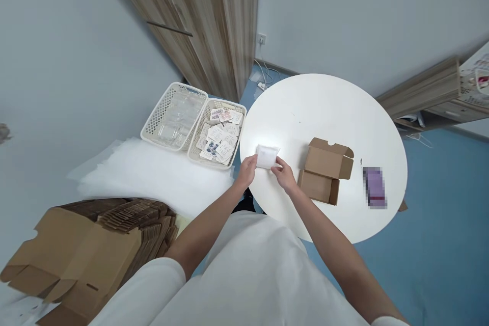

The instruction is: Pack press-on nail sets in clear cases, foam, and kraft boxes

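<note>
Between my two hands is a small white wrapped packet [266,157], held near the left part of the round white table [324,107]. My left hand [248,170] grips its left edge. On its right edge, the thumb and fingers of my right hand [283,172] close on the wrapping. What lies inside the packet is hidden. To the right of my right hand, a brown cardboard box [324,163] stands on the table with its lid folded back, its inside showing bare cardboard.
A blurred purple object [375,187] lies at the table's right. Left are a basket of clear plastic boxes [173,112], a basket of printed cards [219,135], white foam sheets [141,170] and stacked flat cardboard boxes [84,249]. A wooden cabinet [202,20] stands behind.
</note>
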`<state>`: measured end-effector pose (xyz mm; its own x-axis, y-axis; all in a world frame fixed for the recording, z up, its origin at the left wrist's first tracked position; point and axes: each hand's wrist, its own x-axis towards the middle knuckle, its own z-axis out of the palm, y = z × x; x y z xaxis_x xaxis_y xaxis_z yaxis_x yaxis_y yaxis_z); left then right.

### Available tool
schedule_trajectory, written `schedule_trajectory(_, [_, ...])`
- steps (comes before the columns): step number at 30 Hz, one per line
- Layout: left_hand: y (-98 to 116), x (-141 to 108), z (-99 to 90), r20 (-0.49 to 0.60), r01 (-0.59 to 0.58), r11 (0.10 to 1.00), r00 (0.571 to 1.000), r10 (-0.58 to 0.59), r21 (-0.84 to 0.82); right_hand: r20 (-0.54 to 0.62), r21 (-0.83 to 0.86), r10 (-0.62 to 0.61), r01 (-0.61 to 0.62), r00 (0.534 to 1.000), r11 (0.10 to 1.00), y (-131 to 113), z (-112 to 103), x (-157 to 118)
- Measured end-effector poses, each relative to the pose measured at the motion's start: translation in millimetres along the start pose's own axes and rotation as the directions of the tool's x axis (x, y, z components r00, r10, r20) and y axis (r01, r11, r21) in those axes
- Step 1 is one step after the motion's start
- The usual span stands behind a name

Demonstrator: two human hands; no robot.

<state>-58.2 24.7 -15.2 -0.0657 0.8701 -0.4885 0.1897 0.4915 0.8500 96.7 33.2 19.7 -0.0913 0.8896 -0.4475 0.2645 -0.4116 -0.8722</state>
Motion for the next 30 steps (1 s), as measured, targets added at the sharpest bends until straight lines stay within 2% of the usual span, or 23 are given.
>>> schedule_trajectory(3, [7,-14,11.0,0.030,-0.064,0.989,0.997,0.068,-0.134,-0.002,0.015,-0.018,0.018,1.000,1.000,0,-19,-17])
schedule_trajectory(6, [16,-29,30.3,0.064,-0.088,0.989,0.993,0.096,-0.117,-0.001,0.039,-0.049,0.049,0.999,0.998,5,-44,-39])
schedule_trajectory(12, [26,-58,94.1,0.153,-0.156,0.984,0.974,0.167,-0.081,-0.062,0.011,-0.030,0.031,0.998,0.999,35,-106,-78])
schedule_trajectory(17, [32,-70,143.4,0.207,-0.249,0.962,0.953,0.223,0.110,-0.068,-0.046,-0.076,0.073,0.995,0.996,71,-150,-94])
schedule_trajectory(22, [39,-76,168.6,0.232,-0.270,0.921,0.950,0.208,0.280,-0.062,-0.202,-0.034,0.021,0.997,0.979,88,-167,-93])
schedule_trajectory(26, [39,-74,176.9,0.279,-0.264,0.883,0.947,0.161,0.388,0.008,-0.368,0.023,-0.019,1.000,0.930,90,-172,-88])
schedule_trajectory(30, [36,-72,181.9,0.294,-0.224,0.851,0.952,0.087,0.475,0.048,-0.434,0.065,-0.038,0.997,0.900,91,-174,-84])
